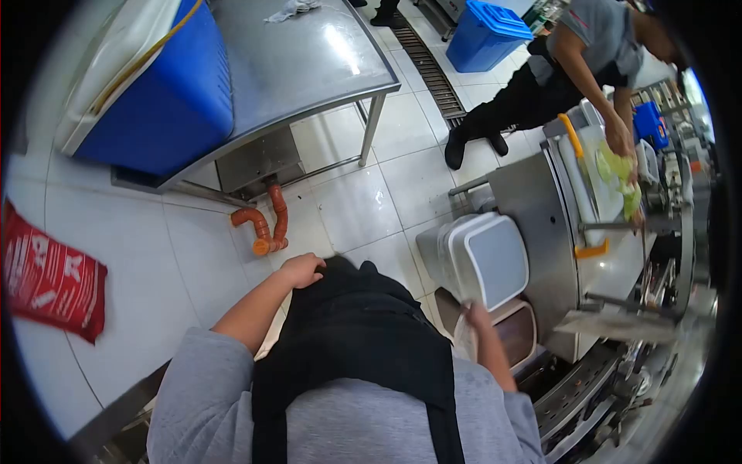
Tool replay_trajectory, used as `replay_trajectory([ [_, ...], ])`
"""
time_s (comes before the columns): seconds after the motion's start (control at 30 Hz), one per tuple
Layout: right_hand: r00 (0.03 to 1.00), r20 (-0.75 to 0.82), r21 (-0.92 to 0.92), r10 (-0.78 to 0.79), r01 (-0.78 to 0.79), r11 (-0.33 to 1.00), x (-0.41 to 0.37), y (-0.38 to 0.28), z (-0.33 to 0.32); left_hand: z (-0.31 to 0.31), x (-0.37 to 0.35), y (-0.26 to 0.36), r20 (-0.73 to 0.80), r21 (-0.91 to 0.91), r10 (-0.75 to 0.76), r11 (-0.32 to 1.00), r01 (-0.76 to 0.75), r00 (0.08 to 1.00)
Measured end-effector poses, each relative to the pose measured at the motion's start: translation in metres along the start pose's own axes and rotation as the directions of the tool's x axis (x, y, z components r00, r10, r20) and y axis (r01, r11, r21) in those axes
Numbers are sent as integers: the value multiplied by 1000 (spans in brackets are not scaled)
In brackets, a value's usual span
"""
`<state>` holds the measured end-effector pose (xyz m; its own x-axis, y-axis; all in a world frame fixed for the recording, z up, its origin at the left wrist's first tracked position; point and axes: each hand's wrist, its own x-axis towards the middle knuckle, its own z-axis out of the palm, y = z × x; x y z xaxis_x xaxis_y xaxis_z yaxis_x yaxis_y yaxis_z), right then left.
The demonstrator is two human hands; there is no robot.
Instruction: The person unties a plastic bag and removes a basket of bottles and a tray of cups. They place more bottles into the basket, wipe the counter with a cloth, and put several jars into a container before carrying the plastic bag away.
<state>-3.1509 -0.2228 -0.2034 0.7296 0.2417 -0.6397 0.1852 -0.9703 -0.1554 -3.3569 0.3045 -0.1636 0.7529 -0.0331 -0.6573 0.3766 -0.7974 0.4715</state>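
Observation:
My left hand [301, 271] rests with curled fingers on the black apron [355, 325] at my hip and holds nothing. My right hand [479, 317] hangs low at my right side, closed on a whitish plastic bag [464, 338]. It is held just above an open bin with a brown inside [519, 332]. Right behind that hand stands a grey bin with a white swing lid [487, 259], and my knuckles are almost touching its front.
A co-worker [587, 46] in grey leans over a steel counter [541, 209], handling green leaves [618, 166]. A steel table [309, 62] carries a blue tub [154, 93]. Orange pipes [267, 224], a red sack [50, 278], a blue bin [483, 35] and a floor grate [433, 69] are around.

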Motion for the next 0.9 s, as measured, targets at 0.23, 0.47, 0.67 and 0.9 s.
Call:
replay_trajectory([
  [0.23,894,-304,150,-328,385,911,233,-236,-307,-155,97,69,-393,-528,24,813,-247,919],
  [0.47,917,155,-157,-368,390,907,340,-319,-338,-403,251,131,-716,-349,157,763,-544,680],
  [0.67,842,407,-178,-354,453,874,418,-329,-397,-528,409,60,-774,1,126,980,-198,620],
  [0.9,934,259,-410,-247,337,848,646,-308,-529,-554,434,78,-540,197,-191,918,344,820],
])
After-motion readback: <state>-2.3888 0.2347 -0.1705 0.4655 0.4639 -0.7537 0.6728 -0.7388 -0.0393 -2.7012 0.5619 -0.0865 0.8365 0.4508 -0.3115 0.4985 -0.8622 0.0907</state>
